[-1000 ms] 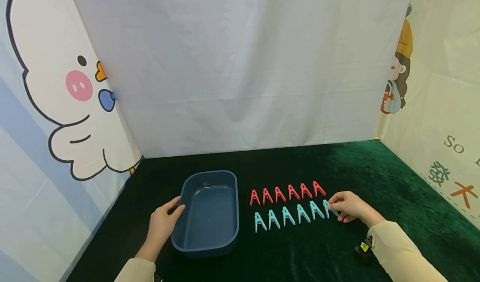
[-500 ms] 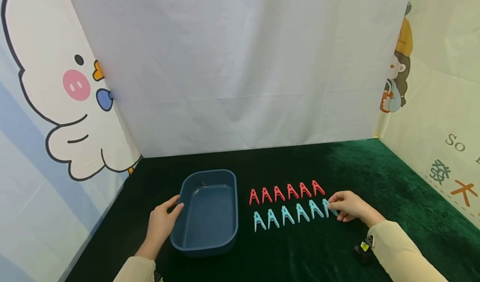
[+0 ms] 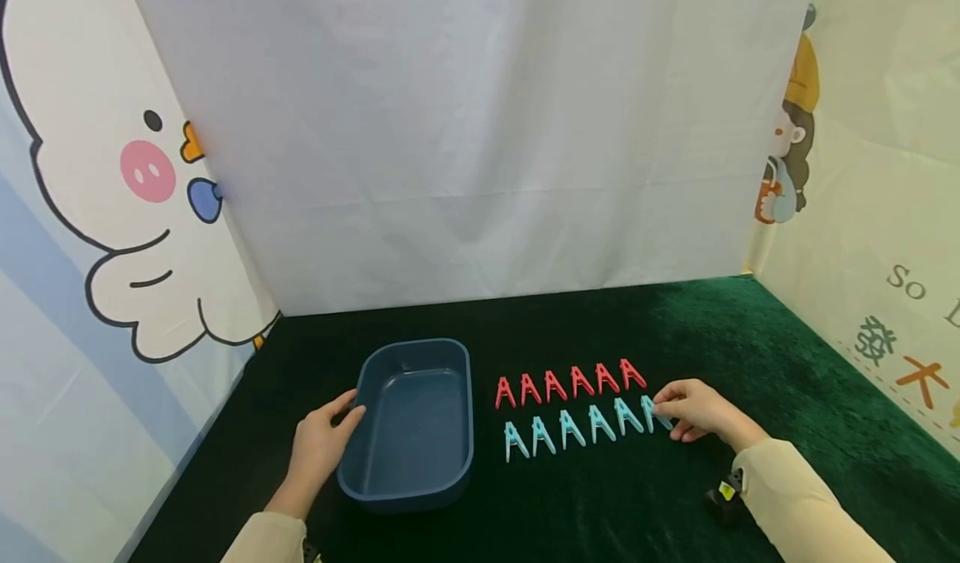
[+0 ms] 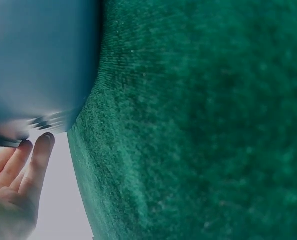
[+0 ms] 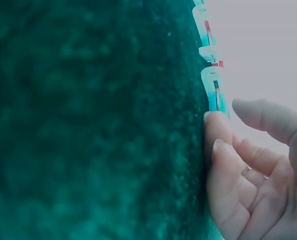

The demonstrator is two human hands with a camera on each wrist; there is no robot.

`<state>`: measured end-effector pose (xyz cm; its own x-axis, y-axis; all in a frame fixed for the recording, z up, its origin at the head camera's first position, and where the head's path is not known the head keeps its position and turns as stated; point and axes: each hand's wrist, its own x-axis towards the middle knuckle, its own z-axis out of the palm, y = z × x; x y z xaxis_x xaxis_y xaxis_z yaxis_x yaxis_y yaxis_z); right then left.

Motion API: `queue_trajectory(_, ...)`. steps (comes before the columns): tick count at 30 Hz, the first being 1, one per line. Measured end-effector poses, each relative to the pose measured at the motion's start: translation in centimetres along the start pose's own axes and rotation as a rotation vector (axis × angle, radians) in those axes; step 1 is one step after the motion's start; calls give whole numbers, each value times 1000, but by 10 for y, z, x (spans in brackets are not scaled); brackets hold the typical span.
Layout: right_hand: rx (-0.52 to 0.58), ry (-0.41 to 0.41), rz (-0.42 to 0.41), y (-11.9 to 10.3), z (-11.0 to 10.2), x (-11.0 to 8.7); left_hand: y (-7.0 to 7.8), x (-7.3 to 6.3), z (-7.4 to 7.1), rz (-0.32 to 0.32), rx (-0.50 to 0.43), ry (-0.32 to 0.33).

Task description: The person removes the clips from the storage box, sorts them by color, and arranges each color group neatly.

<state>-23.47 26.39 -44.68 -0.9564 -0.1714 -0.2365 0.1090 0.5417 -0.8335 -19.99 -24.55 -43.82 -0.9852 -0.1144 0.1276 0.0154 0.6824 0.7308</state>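
Observation:
A dark blue rectangular bin (image 3: 415,434) stands at the middle left in the head view. My left hand (image 3: 321,442) is at its left rim, fingers extended; in the left wrist view, fingertips (image 4: 47,142) reach the bin's outer wall (image 4: 38,60). Light blue clothespins (image 3: 569,428) form a row to the right of the bin. At that row's right end, my right hand (image 3: 699,409) has its fingertips at the last light blue clothespin (image 3: 651,409). The right wrist view shows the thumb apart from the fingers, with this clothespin (image 5: 216,87) just beyond them.
Behind the light blue row runs a row of red clothespins (image 3: 576,381). Everything rests on a dark green plush cloth (image 3: 600,505). A white curtain (image 3: 487,146) closes off the back, with printed cloth walls on the left (image 3: 90,171) and right (image 3: 862,196).
The head view has shifted slightly, so the scene sits a little further left in it. Both hands, the bin and the clothespins keep their places relative to one another.

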Motion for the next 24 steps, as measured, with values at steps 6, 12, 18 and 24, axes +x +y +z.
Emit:
queue_trajectory(6,-14,1,-2,-1,-4,-2,1,1,-4,31,53,3)
queue_trajectory(12,-35,-1,-14,-7,-13,-3,6,4,-11,71,117,12)
queue_trajectory(18,-81,-13,-32,-18,-19,-1,12,11,-15,109,151,95)
queue_trajectory(24,-129,-2,-49,-28,-25,-2,21,16,-15,135,256,84)
